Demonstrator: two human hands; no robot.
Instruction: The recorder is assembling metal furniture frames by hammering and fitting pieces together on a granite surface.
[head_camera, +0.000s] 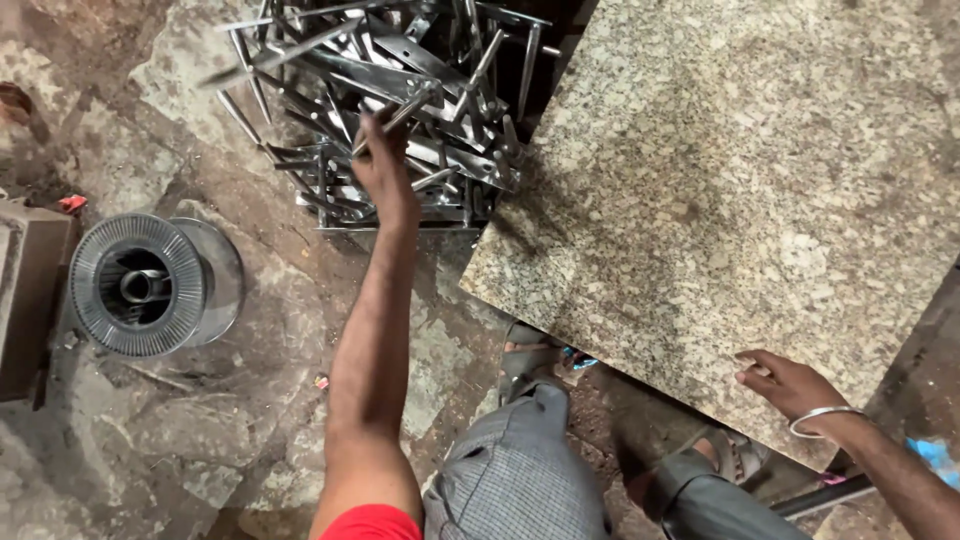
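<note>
My left hand (383, 160) reaches forward into a pile of steel brackets and rods (400, 100) on the floor and grips one thin metal rod piece (405, 108) that sticks up and to the right. My right hand (785, 382) rests with loosely curled fingers on the near edge of a speckled granite slab (730, 170); a silver bangle is on that wrist. Nothing is in the right hand.
A grey wire spool (150, 285) lies on the rough stone floor at left, beside a brown box edge (25, 290). My legs in grey trousers and sandalled feet (530, 360) stand below the slab. A metal bar (825, 495) lies at lower right.
</note>
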